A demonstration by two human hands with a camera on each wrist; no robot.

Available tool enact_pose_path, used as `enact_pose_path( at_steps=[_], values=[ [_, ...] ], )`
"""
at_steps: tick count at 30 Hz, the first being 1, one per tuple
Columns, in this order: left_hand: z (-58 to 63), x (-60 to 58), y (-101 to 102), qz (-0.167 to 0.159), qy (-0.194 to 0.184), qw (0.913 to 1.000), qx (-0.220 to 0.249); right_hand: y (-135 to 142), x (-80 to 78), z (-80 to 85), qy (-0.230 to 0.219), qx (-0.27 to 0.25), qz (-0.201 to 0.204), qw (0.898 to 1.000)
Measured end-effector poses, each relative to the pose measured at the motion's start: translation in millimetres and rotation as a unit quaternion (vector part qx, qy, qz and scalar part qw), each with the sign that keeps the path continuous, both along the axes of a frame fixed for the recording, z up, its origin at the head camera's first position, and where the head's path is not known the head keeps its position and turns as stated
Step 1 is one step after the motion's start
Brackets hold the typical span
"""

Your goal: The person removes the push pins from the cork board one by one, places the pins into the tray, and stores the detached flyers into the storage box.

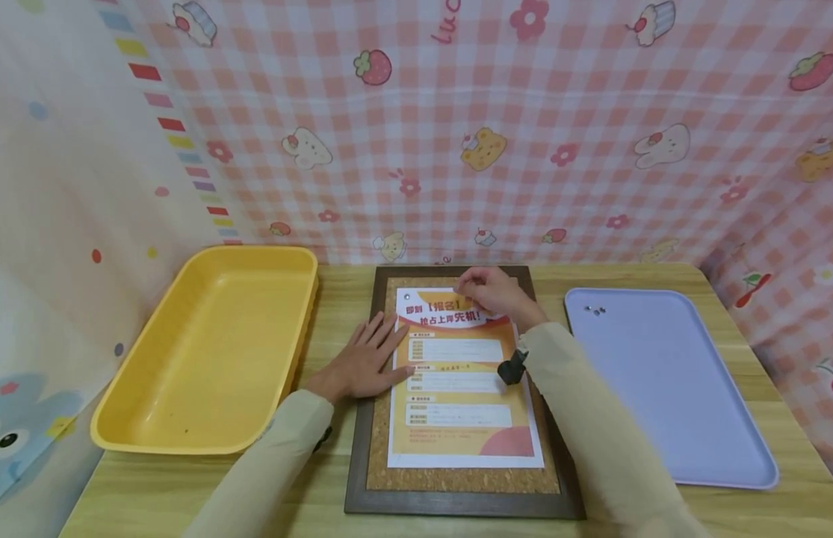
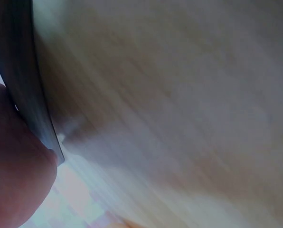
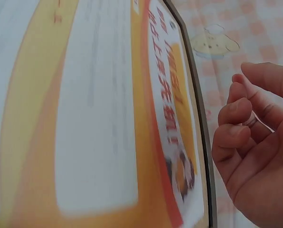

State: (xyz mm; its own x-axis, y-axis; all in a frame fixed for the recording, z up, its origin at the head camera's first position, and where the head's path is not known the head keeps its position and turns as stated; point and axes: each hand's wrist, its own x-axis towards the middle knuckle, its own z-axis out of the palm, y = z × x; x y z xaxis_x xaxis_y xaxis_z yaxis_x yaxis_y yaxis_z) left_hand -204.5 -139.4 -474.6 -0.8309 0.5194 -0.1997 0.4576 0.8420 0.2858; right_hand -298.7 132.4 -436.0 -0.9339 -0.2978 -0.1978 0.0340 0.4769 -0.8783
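Observation:
A printed poster sheet (image 1: 456, 441), white with orange and red, lies on a cork board (image 1: 470, 480) in a dark frame (image 1: 463, 504). A small silver pushpin (image 1: 407, 297) sits in its top left corner. My left hand (image 1: 369, 359) rests with spread fingers on the sheet's left edge and the frame; in the left wrist view the hand (image 2: 18, 166) is against the dark frame. Over the sheet's upper edge is my right hand (image 1: 493, 291). Its fingers (image 3: 234, 111) are loosely curled in the right wrist view, and nothing shows between them.
On the right stands a lilac tray (image 1: 665, 373) with a few silver pushpins (image 1: 596, 311) near its far left corner. A yellow tray (image 1: 221, 351) is on the left. A patterned pink cloth (image 1: 443, 194) hangs behind the wooden table (image 1: 342, 288).

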Motion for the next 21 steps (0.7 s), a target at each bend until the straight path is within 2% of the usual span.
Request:
enact_pose_path(
  at_steps=[4,12,21],
  values=[
    [0.8,-1.3,-1.0,-0.003,-0.009,1.0000,-0.002,-17.3,-3.1,-2.6,0.035,0.035,0.017,0.999],
    [-1.6,-2.8,-1.7,0.004,-0.029,0.9995,0.007,-40.7,-8.4,-11.6,0.026,0.020,0.038,0.999],
    [-2.1,-3.0,-3.2,0.003,-0.026,0.9995,0.019,-60.7,-14.0,-16.3,0.041,0.035,0.056,0.997]
  ],
)
